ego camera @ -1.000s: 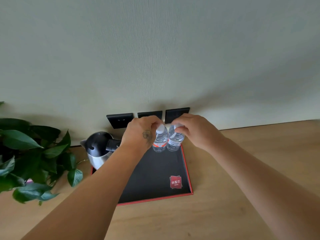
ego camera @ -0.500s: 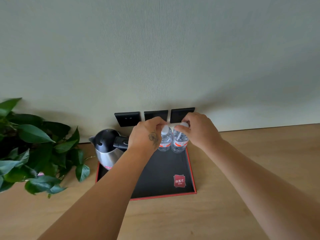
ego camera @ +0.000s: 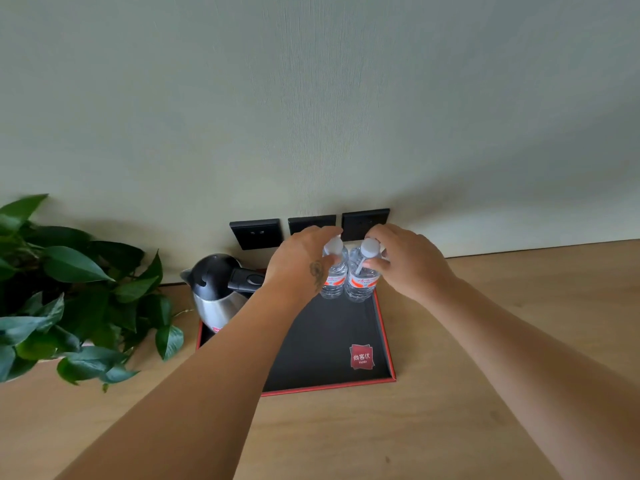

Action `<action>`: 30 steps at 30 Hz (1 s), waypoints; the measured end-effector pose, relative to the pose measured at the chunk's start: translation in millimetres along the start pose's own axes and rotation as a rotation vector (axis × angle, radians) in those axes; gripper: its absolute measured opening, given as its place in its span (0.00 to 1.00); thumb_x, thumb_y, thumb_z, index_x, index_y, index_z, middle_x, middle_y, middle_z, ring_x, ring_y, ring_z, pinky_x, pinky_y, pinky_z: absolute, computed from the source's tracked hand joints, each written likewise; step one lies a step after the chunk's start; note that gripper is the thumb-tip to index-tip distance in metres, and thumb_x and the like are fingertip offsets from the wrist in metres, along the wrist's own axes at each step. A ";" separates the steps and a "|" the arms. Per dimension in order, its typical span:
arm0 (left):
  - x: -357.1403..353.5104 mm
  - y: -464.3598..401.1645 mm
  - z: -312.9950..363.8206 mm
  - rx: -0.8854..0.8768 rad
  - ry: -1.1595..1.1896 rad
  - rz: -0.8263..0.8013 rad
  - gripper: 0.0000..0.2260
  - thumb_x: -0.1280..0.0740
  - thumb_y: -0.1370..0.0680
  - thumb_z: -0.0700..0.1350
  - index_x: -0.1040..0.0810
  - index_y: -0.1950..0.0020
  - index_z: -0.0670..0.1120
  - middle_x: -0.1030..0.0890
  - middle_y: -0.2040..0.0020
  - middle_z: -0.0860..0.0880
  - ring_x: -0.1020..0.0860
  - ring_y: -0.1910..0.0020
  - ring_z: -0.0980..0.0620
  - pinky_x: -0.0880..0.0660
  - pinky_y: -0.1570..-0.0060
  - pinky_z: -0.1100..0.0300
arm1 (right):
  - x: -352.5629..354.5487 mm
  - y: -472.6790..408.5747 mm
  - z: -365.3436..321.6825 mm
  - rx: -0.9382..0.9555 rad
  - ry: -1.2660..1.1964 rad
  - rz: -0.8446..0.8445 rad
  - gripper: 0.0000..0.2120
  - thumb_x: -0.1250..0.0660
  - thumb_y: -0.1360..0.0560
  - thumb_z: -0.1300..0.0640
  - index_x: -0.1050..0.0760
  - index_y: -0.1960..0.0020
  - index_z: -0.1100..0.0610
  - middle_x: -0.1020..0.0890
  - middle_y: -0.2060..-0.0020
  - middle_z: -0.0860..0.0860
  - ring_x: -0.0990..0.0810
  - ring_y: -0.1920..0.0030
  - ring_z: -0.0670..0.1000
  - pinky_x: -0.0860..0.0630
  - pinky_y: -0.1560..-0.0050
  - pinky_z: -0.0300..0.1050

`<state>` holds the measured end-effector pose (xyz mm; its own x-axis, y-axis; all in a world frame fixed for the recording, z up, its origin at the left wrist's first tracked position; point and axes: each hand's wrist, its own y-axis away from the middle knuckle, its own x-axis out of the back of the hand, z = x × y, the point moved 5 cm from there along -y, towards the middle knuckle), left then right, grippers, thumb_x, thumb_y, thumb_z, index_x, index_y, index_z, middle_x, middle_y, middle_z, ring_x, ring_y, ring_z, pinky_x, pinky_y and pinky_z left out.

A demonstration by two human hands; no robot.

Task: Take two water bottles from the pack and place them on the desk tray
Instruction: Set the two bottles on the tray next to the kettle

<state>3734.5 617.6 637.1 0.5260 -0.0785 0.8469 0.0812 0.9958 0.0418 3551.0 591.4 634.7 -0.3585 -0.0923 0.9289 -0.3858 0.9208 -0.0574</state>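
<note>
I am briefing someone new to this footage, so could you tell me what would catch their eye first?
Two hands, left hand and right hand, each grip a water bottle, left bottle and right bottle, upright side by side at the far edge of the black tray. A kettle stands on the tray's left, with a leafy plant beyond.

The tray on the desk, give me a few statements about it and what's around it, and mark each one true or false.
1. Two water bottles stand side by side at the far end of the tray. True.
2. The kettle lies tipped over on the wood. False: it stands upright on the tray's left corner.
3. Left hand and right hand each hold a bottle near its top. True.
4. The plant sits right of the tray. False: it is on the left.
</note>
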 end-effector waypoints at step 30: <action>-4.0 -14.6 -5.9 0.025 0.195 0.157 0.12 0.25 0.23 0.36 0.17 0.40 0.43 0.17 0.42 0.43 0.20 0.46 0.39 0.20 0.47 0.44 | -9.5 -24.2 2.4 -0.027 0.078 0.047 0.12 0.29 0.20 0.54 0.24 0.41 0.59 0.17 0.47 0.57 0.17 0.53 0.66 0.22 0.53 0.58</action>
<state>3736.2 603.1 630.0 0.6838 0.0726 0.7261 -0.0346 0.9971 -0.0672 3561.7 569.1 626.4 -0.3080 -0.0203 0.9512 -0.3465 0.9335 -0.0922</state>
